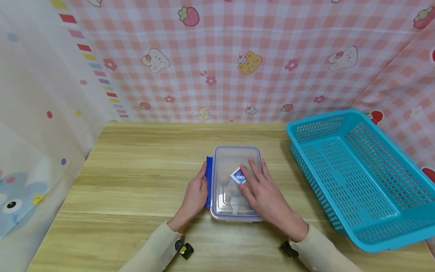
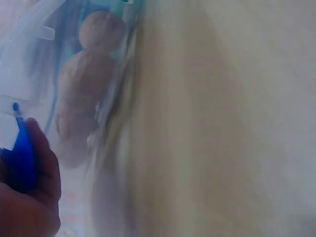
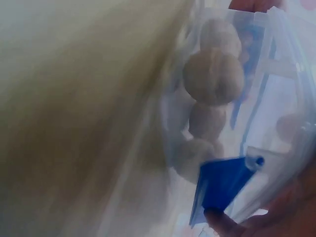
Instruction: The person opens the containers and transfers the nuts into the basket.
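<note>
A clear plastic food container (image 1: 222, 155) with a blue-edged lid stands flat on the table, a blue and white diamond sticker (image 1: 237, 176) on top. Along its left side a blue latch (image 1: 209, 181) sticks outward. My left hand (image 1: 195, 194) lies against that latch, its fingers touching the outer edge. Across the right part of the lid rests my right hand (image 1: 266, 192), fingers spread. In the right wrist view, a fingertip of this hand touches another raised blue latch (image 3: 222, 180). Several rounded brownish things (image 3: 213, 76) show through the container wall; their kind is unclear.
A turquoise plastic basket (image 1: 343, 181) with slotted walls stands on the table's right side, a short way from my right hand. The wood-grain table (image 1: 136, 177) ends at a pink checked cloth (image 1: 217, 90) behind and a pale cloth (image 1: 51, 94) at left.
</note>
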The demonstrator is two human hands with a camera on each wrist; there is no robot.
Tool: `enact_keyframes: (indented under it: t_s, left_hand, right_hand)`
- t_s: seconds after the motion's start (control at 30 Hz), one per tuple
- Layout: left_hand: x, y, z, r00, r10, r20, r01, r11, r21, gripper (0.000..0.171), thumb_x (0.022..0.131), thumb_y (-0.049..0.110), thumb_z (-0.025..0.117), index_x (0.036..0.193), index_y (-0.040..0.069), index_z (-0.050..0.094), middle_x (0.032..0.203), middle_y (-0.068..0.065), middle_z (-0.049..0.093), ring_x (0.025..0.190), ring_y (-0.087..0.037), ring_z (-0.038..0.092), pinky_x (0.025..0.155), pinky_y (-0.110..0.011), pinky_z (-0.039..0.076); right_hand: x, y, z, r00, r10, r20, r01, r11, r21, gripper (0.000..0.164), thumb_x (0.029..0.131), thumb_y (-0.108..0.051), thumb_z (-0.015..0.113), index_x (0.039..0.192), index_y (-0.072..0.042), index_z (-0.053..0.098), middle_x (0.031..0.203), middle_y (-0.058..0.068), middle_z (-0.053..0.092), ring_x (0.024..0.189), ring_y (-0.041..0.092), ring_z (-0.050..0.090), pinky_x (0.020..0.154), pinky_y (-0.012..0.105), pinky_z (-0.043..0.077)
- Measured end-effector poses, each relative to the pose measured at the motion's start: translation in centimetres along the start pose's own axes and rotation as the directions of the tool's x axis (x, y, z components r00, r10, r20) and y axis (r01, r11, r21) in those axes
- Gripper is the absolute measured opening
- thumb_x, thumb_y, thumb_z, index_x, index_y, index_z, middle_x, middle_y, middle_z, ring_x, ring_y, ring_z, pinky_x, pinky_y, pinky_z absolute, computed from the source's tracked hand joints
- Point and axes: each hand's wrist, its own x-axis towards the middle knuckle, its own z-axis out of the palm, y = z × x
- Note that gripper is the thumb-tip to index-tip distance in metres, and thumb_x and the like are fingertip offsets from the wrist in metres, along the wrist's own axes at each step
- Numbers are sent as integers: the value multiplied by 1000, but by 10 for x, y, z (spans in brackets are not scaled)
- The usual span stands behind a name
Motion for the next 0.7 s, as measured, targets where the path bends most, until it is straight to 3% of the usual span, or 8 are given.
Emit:
enact_keyframes:
  t_s: [0.07, 0.2, 0.3, 0.47, 0.53, 0.6, 0.7]
  left_hand:
    - [-2, -3, -2, 1000, -18, -16, 18, 1000, 6, 50, 109, -1, 35, 158, -8, 30, 158, -27, 38, 88, -36, 63, 96, -48, 54]
    - [-4, -7, -7, 1000, -9, 15, 9, 1000, 1, 50, 111, 2, 33, 159, -5, 28, 160, -27, 34, 111, -40, 64, 107, -51, 49]
    - [-2, -9, -10, 999, 0, 41, 0, 1000, -3, 50, 111, 3, 33, 160, -3, 28, 161, -26, 34, 140, -39, 48, 119, -52, 37]
    - [0, -10, -16, 993, -66, 101, 74, 994, -80, 52, 113, 11, 36, 163, 3, 26, 165, -18, 30, 152, -35, 30, 125, -49, 24]
    - [-1, -10, -17, 987, -102, 122, 116, 987, -115, 53, 113, 15, 38, 163, 4, 25, 163, -19, 38, 145, -35, 43, 122, -50, 33]
    - [-3, -10, -18, 984, -117, 138, 135, 982, -130, 55, 113, 18, 41, 163, 3, 25, 151, -23, 51, 127, -36, 59, 113, -52, 45]
    - [-7, -8, -20, 981, -133, 144, 149, 983, -106, 58, 112, 22, 45, 163, 3, 25, 137, -21, 60, 107, -31, 66, 101, -51, 54]
  right_hand:
    - [-1, -1, 1, 1000, 0, 0, 0, 1000, 6, 60, 108, -35, 53, 157, -2, 42, 168, 24, 23, 155, 49, 9, 124, 62, 19]
    - [0, -2, -1, 1000, 0, 7, 0, 1000, 4, 61, 109, -37, 51, 158, -4, 41, 169, 22, 21, 156, 48, 6, 125, 60, 18]
    - [1, -3, -2, 1000, 10, 13, -10, 1000, 1, 61, 109, -39, 50, 158, -5, 40, 169, 20, 20, 156, 47, 7, 126, 58, 17]
    - [2, -2, -5, 998, 44, 34, -45, 998, 33, 62, 108, -43, 50, 160, -9, 40, 170, 16, 19, 157, 45, 7, 125, 60, 19]
    - [2, -2, -5, 997, 61, 41, -63, 996, 56, 62, 108, -44, 51, 159, -11, 41, 171, 14, 19, 157, 44, 7, 124, 62, 21]
    - [1, -2, -6, 996, 74, 42, -77, 993, 89, 61, 107, -42, 54, 159, -11, 43, 171, 13, 21, 157, 43, 8, 123, 63, 21]
    - [1, -2, -9, 995, 88, 40, -93, 989, 115, 59, 106, -38, 58, 157, -11, 47, 170, 14, 23, 157, 43, 11, 123, 63, 22]
